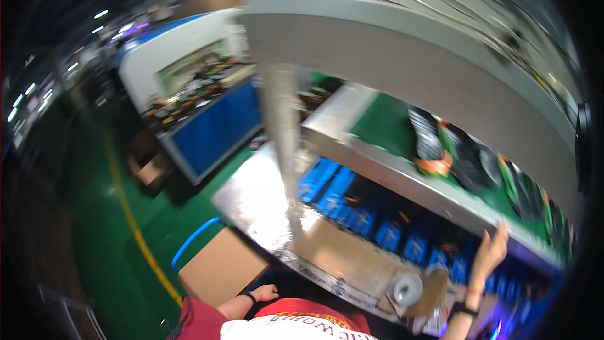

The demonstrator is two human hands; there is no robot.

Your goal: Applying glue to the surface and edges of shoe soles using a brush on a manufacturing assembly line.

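Observation:
My right hand (pixel 491 253) is raised at the near edge of a conveyor with a green belt (pixel 389 127). Its fingers are stretched out and apart, and nothing shows in them. Black shoe insoles (pixel 473 162) with orange and green parts lie along the belt, the closest just beyond my fingers. Low by my lap, my left hand (pixel 265 293) is loosely curled, with no object visible in it. A cardboard box (pixel 223 263) stands beside my left forearm. Motion blurs the whole picture.
Below the belt runs a row of blue holders (pixel 387 234). A worktop carries cardboard (pixel 340 249) and a grey roll (pixel 408 289). An overhead grey beam (pixel 402 44) and a post (pixel 284 132) stand close. At left is a blue-and-white machine (pixel 214 129) bearing many small parts.

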